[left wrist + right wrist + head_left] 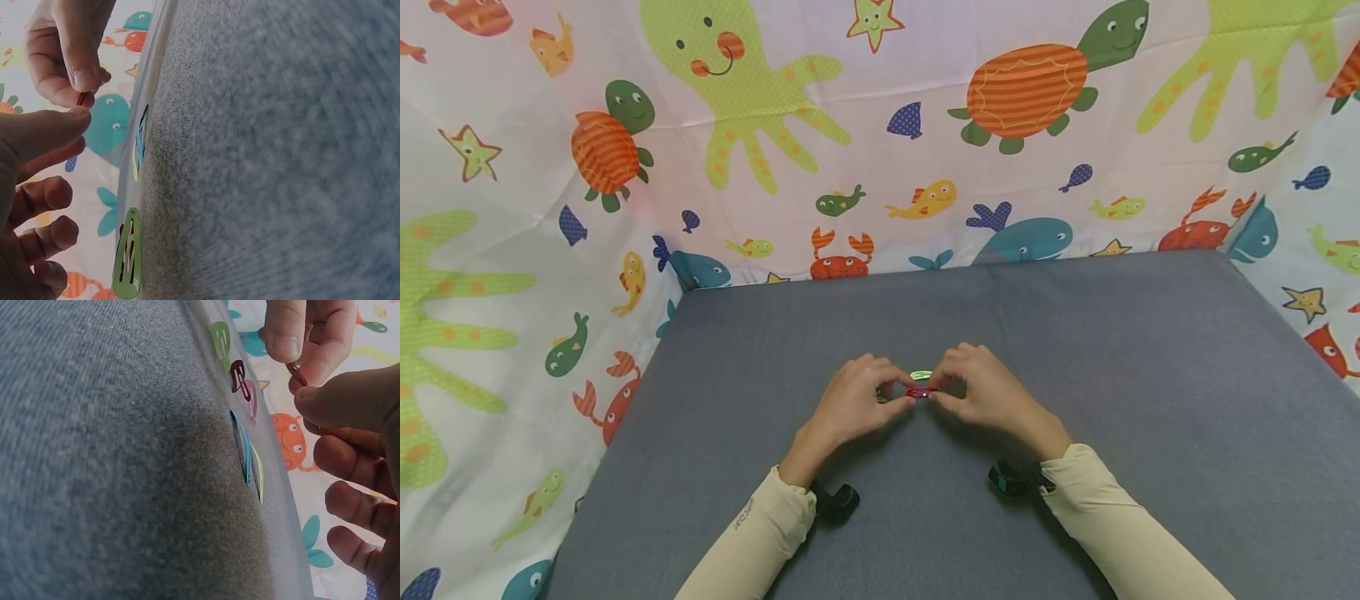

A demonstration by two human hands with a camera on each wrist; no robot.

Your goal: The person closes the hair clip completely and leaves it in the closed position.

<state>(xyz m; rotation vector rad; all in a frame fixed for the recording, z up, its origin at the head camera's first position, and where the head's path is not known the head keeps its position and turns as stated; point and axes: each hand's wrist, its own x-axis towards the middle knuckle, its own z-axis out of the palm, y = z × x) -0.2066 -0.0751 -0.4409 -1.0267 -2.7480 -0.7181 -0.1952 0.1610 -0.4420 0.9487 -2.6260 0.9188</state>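
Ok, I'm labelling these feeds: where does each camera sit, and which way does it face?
Head: on the head, facing forward and down at the table; left hand, right hand, sleeves show.
Left wrist: on that wrist, facing across the table toward the cloth; both hands show.
Right wrist: same, from the other wrist; both hands show.
Both wrist views share the held clip and blue clip.

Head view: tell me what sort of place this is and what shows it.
Likely a makeshift recording booth: white cloth printed with colourful sea animals walls in a flat, grey, fabric-covered tabletop, and a black, rounded wrist camera sits beside a cream fabric sleeve.
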